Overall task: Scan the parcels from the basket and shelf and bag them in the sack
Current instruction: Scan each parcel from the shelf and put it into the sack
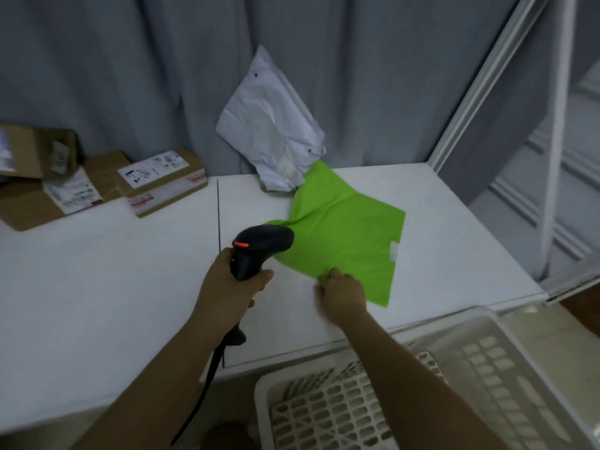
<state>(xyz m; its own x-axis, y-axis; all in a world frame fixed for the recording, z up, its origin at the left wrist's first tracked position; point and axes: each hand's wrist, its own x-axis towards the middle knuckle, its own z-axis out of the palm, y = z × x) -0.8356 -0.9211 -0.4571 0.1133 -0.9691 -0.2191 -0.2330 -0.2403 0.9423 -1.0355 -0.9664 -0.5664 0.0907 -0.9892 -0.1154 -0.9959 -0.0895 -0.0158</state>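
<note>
Our left grip (232,280) is wrapped round the black scanner (256,251); our right grip (341,292) pinches the green parcel's (344,235) near edge, flat on the tabletop (97,287). One white basket (422,384) sits below the front edge. Three cardboard boxes (162,180) far left. One white mailer (272,125) leans behind.

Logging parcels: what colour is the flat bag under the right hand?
Bright green bag, head view.

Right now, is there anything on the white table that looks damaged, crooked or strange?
Yes. The crumpled white plastic mailer stands propped against the grey curtain, its lower end wrinkled. At the far left, a brown cardboard box looks torn open, its flaps askew. The green plastic bag lies rumpled.
</note>
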